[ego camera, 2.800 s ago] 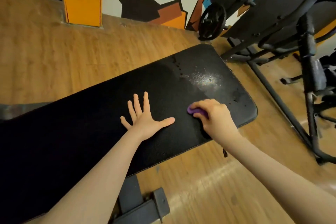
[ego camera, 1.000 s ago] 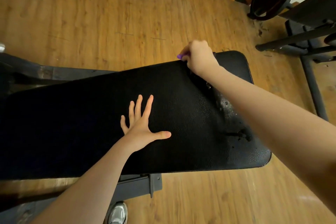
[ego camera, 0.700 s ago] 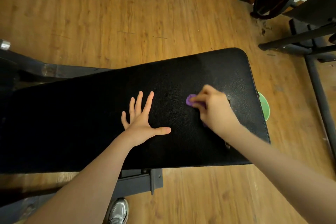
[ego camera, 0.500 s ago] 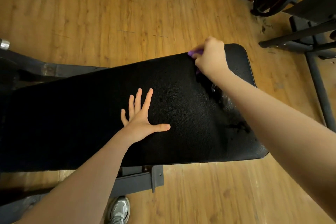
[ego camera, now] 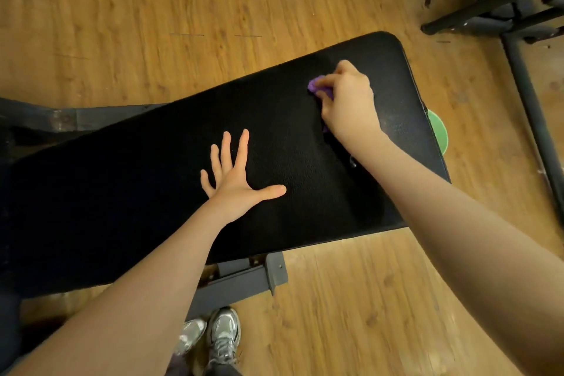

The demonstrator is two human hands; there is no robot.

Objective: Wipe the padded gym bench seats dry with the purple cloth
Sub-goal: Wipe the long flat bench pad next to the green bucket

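While right hand [ego camera: 348, 101] grips purple cloth [ego camera: 317, 89] on bench seat [ego camera: 137, 192] | left hand [ego camera: 235, 183] flat, fingers spread | shoe [ego camera: 224, 336] branding seemingly unreadable

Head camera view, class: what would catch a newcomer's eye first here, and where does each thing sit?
The long black padded bench seat fills the middle, lying across a wooden plank floor. Near its far right end the right hand grips a small crumpled purple cloth against the padding, while the left hand rests flat mid-seat with fingers spread.

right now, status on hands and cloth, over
Left hand flat on black padded bench seat. Right hand gripping bunched purple cloth on seat's far end. Nothing blocking.
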